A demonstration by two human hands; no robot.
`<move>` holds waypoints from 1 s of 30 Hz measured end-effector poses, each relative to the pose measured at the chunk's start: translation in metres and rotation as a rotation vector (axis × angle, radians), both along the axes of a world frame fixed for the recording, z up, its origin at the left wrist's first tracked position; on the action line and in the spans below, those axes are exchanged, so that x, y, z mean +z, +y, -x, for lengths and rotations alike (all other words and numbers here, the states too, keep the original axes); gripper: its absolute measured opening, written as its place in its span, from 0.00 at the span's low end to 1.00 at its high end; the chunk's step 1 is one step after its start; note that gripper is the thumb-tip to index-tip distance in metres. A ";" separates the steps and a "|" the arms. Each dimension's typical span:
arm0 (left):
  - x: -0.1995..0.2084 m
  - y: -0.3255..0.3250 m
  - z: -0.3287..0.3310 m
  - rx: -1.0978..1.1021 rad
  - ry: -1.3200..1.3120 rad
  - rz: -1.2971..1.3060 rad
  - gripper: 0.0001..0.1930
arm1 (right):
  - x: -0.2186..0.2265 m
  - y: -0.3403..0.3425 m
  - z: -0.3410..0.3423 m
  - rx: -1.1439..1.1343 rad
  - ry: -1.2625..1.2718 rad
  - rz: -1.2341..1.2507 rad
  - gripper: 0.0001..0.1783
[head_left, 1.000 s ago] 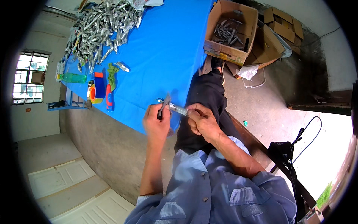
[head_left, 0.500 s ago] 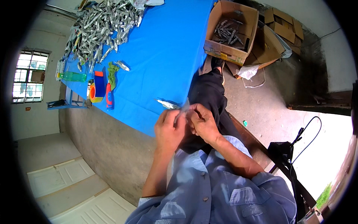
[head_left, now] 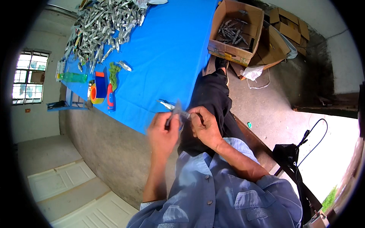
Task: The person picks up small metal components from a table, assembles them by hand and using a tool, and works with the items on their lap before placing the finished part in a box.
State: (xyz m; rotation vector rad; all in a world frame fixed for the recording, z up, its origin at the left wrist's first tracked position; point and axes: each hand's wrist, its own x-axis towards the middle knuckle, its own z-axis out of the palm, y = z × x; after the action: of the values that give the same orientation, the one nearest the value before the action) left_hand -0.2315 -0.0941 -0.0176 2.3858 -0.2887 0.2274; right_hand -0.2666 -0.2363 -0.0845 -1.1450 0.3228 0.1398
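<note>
Both hands meet at the near edge of the blue table [head_left: 167, 49]. The left hand [head_left: 162, 133] and right hand [head_left: 203, 126] each pinch 1 small silvery metal piece [head_left: 178, 110] between fingertips, just above the person's lap.

blue table cover [head_left: 167, 57], silvery piece [head_left: 177, 109]

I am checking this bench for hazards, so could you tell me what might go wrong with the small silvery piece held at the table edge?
1. Both hands, left hand and right hand, work the silvery piece beyond the blue table edge; if it slips, it likely drops to the floor.
2. It looks pointed and could prick a finger.
3. Another silvery piece near the edge could get knocked off.
</note>
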 end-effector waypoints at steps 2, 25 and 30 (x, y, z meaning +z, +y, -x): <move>-0.007 -0.007 0.006 -0.080 -0.076 -0.033 0.06 | -0.004 0.004 0.001 -0.014 -0.049 0.064 0.05; -0.009 -0.001 -0.004 -0.130 -0.101 -0.135 0.06 | -0.005 0.009 0.007 -0.091 -0.281 0.461 0.06; -0.013 0.015 -0.027 -0.064 -0.139 -0.128 0.06 | -0.005 0.011 0.008 -0.063 -0.236 0.420 0.07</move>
State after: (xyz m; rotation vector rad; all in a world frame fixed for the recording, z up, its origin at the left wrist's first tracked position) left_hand -0.2041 -0.0790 -0.0309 2.4864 -0.4568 0.3551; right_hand -0.2748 -0.2255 -0.0898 -1.5487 0.1804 -0.1251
